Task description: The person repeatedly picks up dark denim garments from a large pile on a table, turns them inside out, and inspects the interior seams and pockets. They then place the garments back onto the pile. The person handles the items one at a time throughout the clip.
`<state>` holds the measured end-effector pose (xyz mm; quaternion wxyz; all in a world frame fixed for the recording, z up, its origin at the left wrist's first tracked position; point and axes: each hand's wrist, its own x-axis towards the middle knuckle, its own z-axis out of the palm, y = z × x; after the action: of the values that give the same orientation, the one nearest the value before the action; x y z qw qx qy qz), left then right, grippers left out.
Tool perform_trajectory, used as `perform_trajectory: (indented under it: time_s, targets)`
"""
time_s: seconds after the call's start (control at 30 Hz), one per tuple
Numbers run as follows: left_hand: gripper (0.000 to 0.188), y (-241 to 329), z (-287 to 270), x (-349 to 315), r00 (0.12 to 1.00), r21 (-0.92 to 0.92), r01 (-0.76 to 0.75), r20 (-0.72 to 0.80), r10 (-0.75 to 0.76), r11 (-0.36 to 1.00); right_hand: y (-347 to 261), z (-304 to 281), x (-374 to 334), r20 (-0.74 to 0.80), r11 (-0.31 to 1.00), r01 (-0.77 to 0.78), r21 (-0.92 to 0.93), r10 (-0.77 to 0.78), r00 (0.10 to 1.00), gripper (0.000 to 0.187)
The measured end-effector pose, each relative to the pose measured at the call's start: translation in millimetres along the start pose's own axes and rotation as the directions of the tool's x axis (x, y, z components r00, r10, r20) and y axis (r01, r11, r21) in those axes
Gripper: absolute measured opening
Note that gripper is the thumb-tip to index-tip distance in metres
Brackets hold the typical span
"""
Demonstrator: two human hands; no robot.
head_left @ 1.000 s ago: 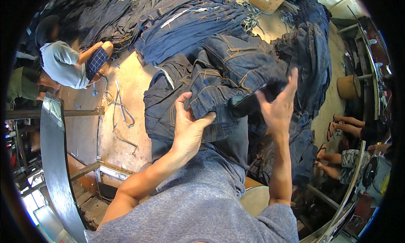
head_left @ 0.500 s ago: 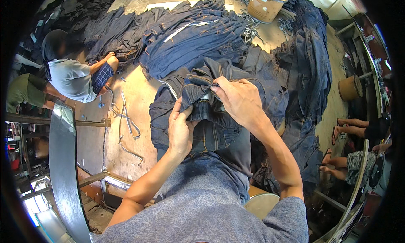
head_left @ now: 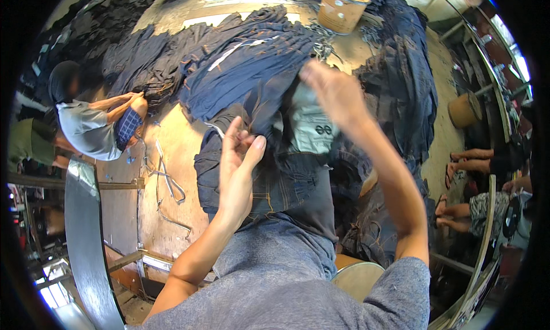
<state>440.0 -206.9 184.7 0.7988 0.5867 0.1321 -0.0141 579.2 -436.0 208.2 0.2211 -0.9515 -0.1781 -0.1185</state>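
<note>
A pair of dark denim jeans lies bunched over my lap. Its pale inner lining, printed with a dark mark, now shows at the upper right of the bunch. My left hand is raised over the left part of the jeans, thumb and fingers apart, nothing visible between them. Just above the lining is my right hand, smeared by motion. Its fingertips point toward the far denim, and whether they grip any cloth cannot be made out. Beyond lies a heap of blue jeans with orange stitching.
More dark denim is piled to the right. A brown bucket stands at the back, another tub at right. To the left, a seated person handles cloth; fabric strips lie on the boards. Other people's legs show at right.
My hands have moved apart: the left has let go of the jeans' gathered edge, the right has swung up and away. The printed lining has come into view, and the view has shifted slightly.
</note>
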Motion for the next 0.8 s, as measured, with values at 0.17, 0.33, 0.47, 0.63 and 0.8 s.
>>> perform_trajectory:
  time_s: [0.17,0.33,0.47,0.63,0.8]
  targets:
    - [0.059,72,-11,-60,0.538,-0.365,-0.304,0.696,0.475,0.88,154,-124,33,-0.405,0.956,-0.047,-0.288,-0.077,0.911,0.042]
    - [0.094,100,4,-90,0.263,-0.53,0.18,0.837,0.479,0.828,267,-341,-43,-0.47,0.49,-0.238,-0.839,-0.431,0.771,0.04]
    - [0.144,73,29,-95,0.139,-0.73,0.191,0.682,0.718,0.657,230,-478,-159,-0.59,0.363,-0.467,-0.806,-0.43,0.683,0.049]
    - [0.137,62,36,-76,0.065,-0.699,0.242,0.703,0.708,0.673,151,-514,-292,-0.57,0.397,-0.41,-0.821,-0.53,0.628,0.028]
    - [0.138,53,60,-56,0.065,-0.63,0.398,0.745,0.664,0.667,103,-413,-423,-0.312,0.362,-0.211,-0.908,-0.25,0.916,0.028]
